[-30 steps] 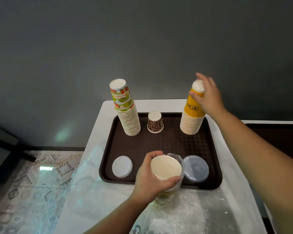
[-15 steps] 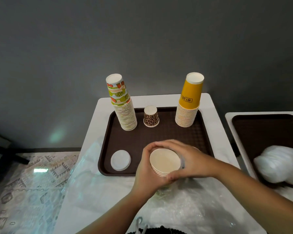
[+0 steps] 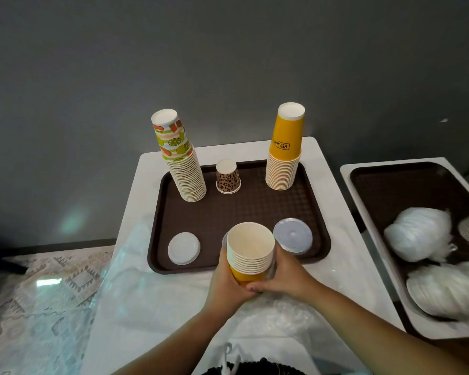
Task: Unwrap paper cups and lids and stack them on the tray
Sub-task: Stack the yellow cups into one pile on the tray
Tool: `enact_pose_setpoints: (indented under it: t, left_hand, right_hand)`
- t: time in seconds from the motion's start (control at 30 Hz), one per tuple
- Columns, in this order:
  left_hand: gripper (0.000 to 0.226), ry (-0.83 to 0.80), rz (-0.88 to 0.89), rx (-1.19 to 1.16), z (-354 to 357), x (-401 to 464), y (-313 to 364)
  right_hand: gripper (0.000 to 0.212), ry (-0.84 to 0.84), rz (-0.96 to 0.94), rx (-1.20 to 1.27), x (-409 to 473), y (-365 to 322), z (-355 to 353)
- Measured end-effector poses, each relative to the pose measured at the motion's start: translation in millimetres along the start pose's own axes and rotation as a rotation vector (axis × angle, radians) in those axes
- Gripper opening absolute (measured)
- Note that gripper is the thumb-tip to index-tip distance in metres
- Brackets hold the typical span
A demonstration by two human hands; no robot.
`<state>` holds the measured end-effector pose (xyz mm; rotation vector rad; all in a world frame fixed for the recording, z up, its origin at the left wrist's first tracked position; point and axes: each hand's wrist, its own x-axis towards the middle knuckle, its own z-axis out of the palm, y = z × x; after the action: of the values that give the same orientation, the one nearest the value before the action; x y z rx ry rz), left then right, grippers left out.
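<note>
Nearest, clear plastic wrap (image 3: 268, 312) lies crumpled on the white desk (image 3: 146, 301). Above it, the left hand (image 3: 228, 282) and right hand (image 3: 287, 274) each keep a grip clamped round a short stack of yellow cups (image 3: 251, 253), mouths up, at the near edge of the brown tray (image 3: 241, 212). On the tray sit a white lid (image 3: 184, 248) at left and a clear lid (image 3: 293, 235) at right. Farther back stand a fruit-print cup stack (image 3: 180, 158), a single leopard-print cup (image 3: 227, 176) and a tall yellow cup stack (image 3: 284, 150), all mouths down.
</note>
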<state>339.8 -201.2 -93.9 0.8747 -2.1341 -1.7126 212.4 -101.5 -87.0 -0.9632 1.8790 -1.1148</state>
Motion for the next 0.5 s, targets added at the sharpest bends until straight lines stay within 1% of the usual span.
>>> enact_pose_setpoints:
  t: [0.03,0.13,0.17,0.23,0.3,0.37,0.4,0.47,0.5]
  left_hand:
    - [0.115,-0.028,-0.007,0.008,-1,-1,-4]
    - [0.113,-0.116,0.009,0.03,-5,-2,-3]
    - [0.117,-0.14,0.018,0.021,-7,-2,0]
    - [0.127,-0.155,0.029,-0.028,-12,-1,10]
    - [0.129,-0.131,0.033,-0.092,-17,1,22]
    - [0.124,-0.057,0.021,-0.139,-17,3,30]
    - [0.118,-0.021,0.012,-0.143,-15,4,32]
    - [0.099,0.04,-0.008,-0.122,-11,6,34]
    - [0.091,0.062,-0.022,-0.112,-9,6,34]
  right_hand:
    - [0.085,0.001,0.018,-0.007,-1,4,4]
    - [0.08,0.002,0.044,0.021,-2,10,7]
    - [0.079,0.0,0.042,0.026,-2,11,7]
    - [0.08,-0.006,0.037,0.033,0,11,7]
    - [0.08,-0.015,0.004,-0.015,2,7,7]
    - [0.078,-0.018,-0.058,-0.087,4,4,7]
    - [0.077,-0.026,-0.078,-0.137,5,2,5]
    - [0.083,-0.107,-0.052,-0.258,10,1,-4]
    - [0.088,-0.171,-0.028,-0.358,13,-2,-12]
